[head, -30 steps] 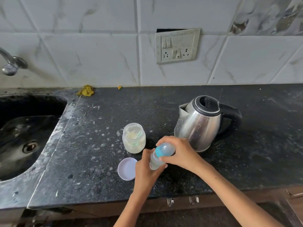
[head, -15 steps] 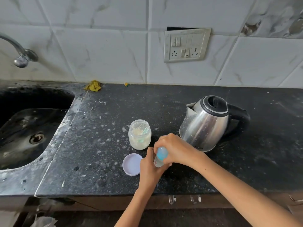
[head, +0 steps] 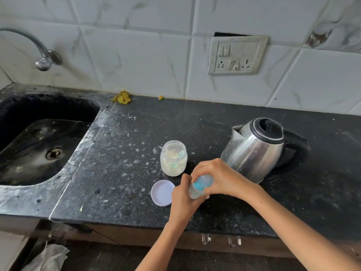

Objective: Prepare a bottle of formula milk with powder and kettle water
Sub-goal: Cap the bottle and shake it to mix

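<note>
A small clear baby bottle (head: pixel 197 189) with a blue collar and clear cap stands between both hands near the counter's front. My left hand (head: pixel 182 200) grips its lower body. My right hand (head: pixel 220 178) wraps over its cap from above. Just behind them stands an open glass jar (head: pixel 173 158) of pale formula powder with a green scoop inside. The jar's white lid (head: pixel 162 192) lies flat on the counter to the left of my left hand. A steel electric kettle (head: pixel 254 151) with a black lid and handle stands to the right, close behind my right hand.
The black speckled counter (head: pixel 125 173) ends in a front edge below my wrists. A sink (head: pixel 39 141) with a tap (head: pixel 42 62) lies at the left. A yellow rag (head: pixel 122 97) sits by the tiled wall, under a socket plate (head: pixel 237 54).
Both hands stay on the bottle; my right hand has shifted further over the cap, and the bottle's tilt has changed slightly. The camera view has drifted left.
</note>
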A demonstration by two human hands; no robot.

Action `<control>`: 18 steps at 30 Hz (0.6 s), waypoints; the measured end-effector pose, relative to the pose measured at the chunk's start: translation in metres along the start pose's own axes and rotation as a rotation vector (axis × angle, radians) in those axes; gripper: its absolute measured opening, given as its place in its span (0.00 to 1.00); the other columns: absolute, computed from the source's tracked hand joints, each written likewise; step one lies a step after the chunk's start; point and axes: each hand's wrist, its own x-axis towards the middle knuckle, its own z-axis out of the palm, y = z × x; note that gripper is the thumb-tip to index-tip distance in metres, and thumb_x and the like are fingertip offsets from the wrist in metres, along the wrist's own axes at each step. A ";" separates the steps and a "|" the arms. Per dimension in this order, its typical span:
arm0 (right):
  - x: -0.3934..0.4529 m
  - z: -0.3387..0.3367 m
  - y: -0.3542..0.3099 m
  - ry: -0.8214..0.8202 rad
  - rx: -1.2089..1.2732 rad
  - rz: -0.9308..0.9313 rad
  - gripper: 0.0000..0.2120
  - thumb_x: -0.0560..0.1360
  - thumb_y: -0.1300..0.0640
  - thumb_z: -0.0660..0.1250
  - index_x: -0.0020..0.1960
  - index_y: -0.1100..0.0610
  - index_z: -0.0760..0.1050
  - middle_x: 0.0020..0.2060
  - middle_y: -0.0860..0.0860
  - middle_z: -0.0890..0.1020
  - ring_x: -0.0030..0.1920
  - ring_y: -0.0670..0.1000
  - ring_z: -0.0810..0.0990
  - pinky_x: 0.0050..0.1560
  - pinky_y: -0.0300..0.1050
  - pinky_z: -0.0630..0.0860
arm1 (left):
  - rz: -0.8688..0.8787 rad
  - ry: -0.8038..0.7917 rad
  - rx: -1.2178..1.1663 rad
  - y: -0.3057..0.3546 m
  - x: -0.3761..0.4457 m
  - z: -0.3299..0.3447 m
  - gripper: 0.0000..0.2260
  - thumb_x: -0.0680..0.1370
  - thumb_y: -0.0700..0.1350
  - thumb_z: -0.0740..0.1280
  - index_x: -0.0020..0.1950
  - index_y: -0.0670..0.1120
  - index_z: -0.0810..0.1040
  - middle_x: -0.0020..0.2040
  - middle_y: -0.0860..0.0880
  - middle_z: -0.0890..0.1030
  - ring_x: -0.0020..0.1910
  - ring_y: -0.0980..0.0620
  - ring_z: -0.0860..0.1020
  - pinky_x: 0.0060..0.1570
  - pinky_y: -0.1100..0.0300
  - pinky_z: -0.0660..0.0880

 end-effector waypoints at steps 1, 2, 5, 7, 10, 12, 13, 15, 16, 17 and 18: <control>0.000 -0.002 -0.001 0.025 0.010 -0.011 0.20 0.59 0.69 0.74 0.48 0.53 0.84 0.49 0.45 0.83 0.49 0.44 0.81 0.52 0.42 0.78 | 0.000 0.004 0.000 0.001 0.000 0.000 0.23 0.66 0.50 0.79 0.50 0.48 0.68 0.36 0.57 0.77 0.33 0.59 0.75 0.30 0.67 0.65; 0.000 -0.005 -0.002 0.051 0.020 -0.018 0.21 0.59 0.69 0.74 0.48 0.53 0.84 0.49 0.45 0.84 0.49 0.44 0.82 0.52 0.41 0.77 | -0.002 0.008 -0.002 0.001 0.000 0.001 0.24 0.66 0.50 0.79 0.52 0.47 0.68 0.36 0.57 0.77 0.34 0.58 0.74 0.30 0.67 0.65; 0.003 -0.009 -0.004 0.058 -0.028 -0.010 0.21 0.59 0.67 0.75 0.49 0.51 0.84 0.47 0.45 0.84 0.48 0.44 0.82 0.52 0.42 0.78 | -0.008 0.018 0.005 0.001 0.000 0.001 0.24 0.66 0.50 0.79 0.52 0.48 0.68 0.36 0.58 0.77 0.34 0.58 0.74 0.31 0.67 0.64; 0.006 -0.004 -0.003 0.008 -0.073 0.022 0.21 0.59 0.65 0.75 0.49 0.50 0.83 0.47 0.45 0.83 0.47 0.45 0.81 0.50 0.45 0.79 | -0.010 0.019 0.008 0.000 0.000 0.001 0.24 0.65 0.50 0.79 0.52 0.48 0.68 0.36 0.58 0.77 0.34 0.59 0.74 0.30 0.67 0.64; 0.008 0.003 -0.001 -0.037 -0.120 0.080 0.21 0.58 0.63 0.75 0.48 0.48 0.82 0.45 0.44 0.82 0.45 0.46 0.80 0.46 0.47 0.79 | -0.013 0.024 0.003 -0.001 0.000 0.003 0.25 0.65 0.49 0.80 0.51 0.47 0.68 0.35 0.57 0.76 0.33 0.60 0.74 0.30 0.67 0.64; 0.009 0.004 -0.001 -0.018 -0.153 0.110 0.20 0.57 0.61 0.75 0.48 0.47 0.82 0.43 0.46 0.82 0.43 0.47 0.80 0.44 0.48 0.79 | -0.019 0.022 -0.004 -0.002 0.000 0.004 0.25 0.64 0.49 0.80 0.51 0.48 0.68 0.36 0.57 0.77 0.34 0.60 0.75 0.30 0.67 0.65; 0.009 0.005 -0.003 0.002 -0.181 0.125 0.19 0.58 0.59 0.75 0.48 0.48 0.81 0.42 0.47 0.83 0.42 0.48 0.80 0.43 0.48 0.80 | -0.023 0.019 -0.008 -0.003 0.000 0.004 0.25 0.64 0.50 0.80 0.51 0.48 0.68 0.37 0.56 0.78 0.35 0.60 0.76 0.31 0.67 0.65; 0.012 0.009 -0.007 0.055 -0.236 0.176 0.16 0.60 0.56 0.75 0.48 0.52 0.79 0.40 0.50 0.83 0.41 0.51 0.80 0.41 0.48 0.79 | -0.031 0.011 -0.026 -0.005 0.000 0.005 0.25 0.64 0.50 0.80 0.51 0.50 0.68 0.40 0.55 0.81 0.38 0.58 0.79 0.32 0.65 0.70; 0.014 0.013 -0.010 0.083 -0.265 0.204 0.16 0.62 0.54 0.74 0.48 0.54 0.78 0.40 0.51 0.82 0.41 0.53 0.81 0.39 0.47 0.77 | -0.035 0.010 -0.033 -0.006 0.000 0.005 0.25 0.64 0.51 0.79 0.51 0.50 0.68 0.41 0.54 0.82 0.39 0.57 0.80 0.34 0.61 0.73; 0.015 0.017 -0.013 0.108 -0.299 0.230 0.16 0.64 0.52 0.74 0.48 0.56 0.77 0.40 0.52 0.82 0.42 0.54 0.81 0.38 0.46 0.76 | -0.036 0.011 -0.041 -0.007 0.000 0.006 0.25 0.63 0.53 0.78 0.50 0.50 0.67 0.41 0.54 0.83 0.39 0.57 0.81 0.35 0.59 0.75; 0.015 0.021 -0.014 0.131 -0.331 0.243 0.16 0.65 0.51 0.74 0.49 0.57 0.75 0.41 0.53 0.81 0.42 0.55 0.81 0.38 0.46 0.75 | -0.032 0.014 -0.045 -0.006 0.000 0.006 0.24 0.63 0.54 0.77 0.50 0.50 0.67 0.40 0.53 0.83 0.38 0.57 0.81 0.34 0.59 0.75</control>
